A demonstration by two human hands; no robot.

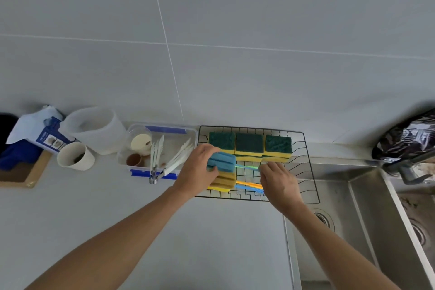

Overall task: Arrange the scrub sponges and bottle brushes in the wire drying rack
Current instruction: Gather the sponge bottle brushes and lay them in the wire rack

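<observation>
A black wire drying rack point(308, 167) sits on the counter against the wall, partly over the sink. Three green-and-yellow scrub sponges point(249, 145) stand in a row along its back. My left hand point(196, 170) grips the blue foam head of a bottle brush point(223, 161) at the rack's left side. My right hand point(279, 180) pinches that brush's thin green handle. Below it a yellow-headed bottle brush point(224, 181) lies in the rack, with orange and blue handles point(249, 185) running right under my right hand.
A clear plastic box point(191, 133) with cups and white tongs stands left of the rack. Further left are a white cup point(75, 156), a translucent tub point(94, 128) and a blue-and-white carton point(47, 136). A steel sink point(353, 219) lies at right, with a black bag point(407, 136) behind it.
</observation>
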